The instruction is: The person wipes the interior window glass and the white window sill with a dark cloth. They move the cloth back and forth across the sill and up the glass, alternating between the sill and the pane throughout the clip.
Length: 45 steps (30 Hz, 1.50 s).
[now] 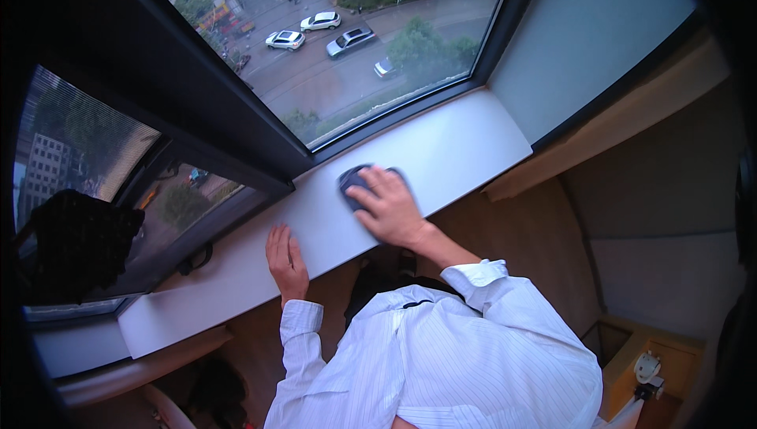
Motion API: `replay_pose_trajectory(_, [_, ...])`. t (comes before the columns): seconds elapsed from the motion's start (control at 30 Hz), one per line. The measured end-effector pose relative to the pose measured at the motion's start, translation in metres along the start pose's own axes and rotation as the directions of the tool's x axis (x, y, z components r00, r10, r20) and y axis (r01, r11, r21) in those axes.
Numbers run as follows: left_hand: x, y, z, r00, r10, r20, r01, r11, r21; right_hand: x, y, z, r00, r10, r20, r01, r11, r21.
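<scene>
A white windowsill (461, 145) runs slantwise before me beneath a dark-framed window (355, 38). On its middle part my right hand (387, 207) lies over a folded dark blue cloth (350, 179), fingers spread and pressing it flat against the sill. The cloth shows beyond the fingertips and to both sides; the palm hides the rest. Further left, near the sill's front edge, my left hand (287, 257) rests on the bare white surface with nothing in it. Slight blur shows on the right hand and the cloth.
A window handle (195, 260) sticks out over the sill at left, by the dark window frame (236, 163). Curtain-like fabric (609, 115) hangs at the sill's right end. A wooden box-like stand (627, 334) holding a white device (647, 367) is at lower right, above wood flooring (532, 240).
</scene>
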<state>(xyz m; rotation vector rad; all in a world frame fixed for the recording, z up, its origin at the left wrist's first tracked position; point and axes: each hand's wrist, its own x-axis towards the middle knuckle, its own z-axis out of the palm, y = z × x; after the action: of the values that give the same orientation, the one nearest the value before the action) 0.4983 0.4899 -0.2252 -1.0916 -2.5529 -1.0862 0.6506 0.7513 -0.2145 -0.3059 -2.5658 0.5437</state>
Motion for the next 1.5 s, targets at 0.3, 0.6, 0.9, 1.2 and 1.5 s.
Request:
replay_pose_trajectory(0.3, [-0.002,-0.003,0.006,0.999,0.028,-0.02,-0.026,0.998,0.064,-0.001,0.053,-0.023,0.941,0.312,-0.136,-0.338,0.895,-0.291])
replay_pose_trajectory(0.6, [-0.002,-0.002,0.005,0.999,0.036,-0.028,-0.035,0.999,0.006,0.012,-0.071,0.04,0.99,-0.083,0.117,0.081,0.996,0.023])
replay_pose_trajectory(0.9, [-0.004,-0.005,0.007,0.999,0.048,-0.024,-0.048,0.999,-0.002,0.009,-0.007,-0.001,1.0,0.001,0.022,0.001,0.996,-0.089])
replay_pose_trajectory(1.2, [-0.006,-0.007,0.004,0.998,0.067,-0.016,-0.068,0.995,-0.074,0.008,-0.077,0.044,0.992,0.124,0.038,-0.124,0.992,0.0])
replay_pose_trajectory(1.5, [0.01,0.039,0.008,0.999,0.019,-0.043,-0.021,0.999,-0.035,0.033,-0.015,0.01,0.982,0.166,-0.094,-0.15,0.975,0.163])
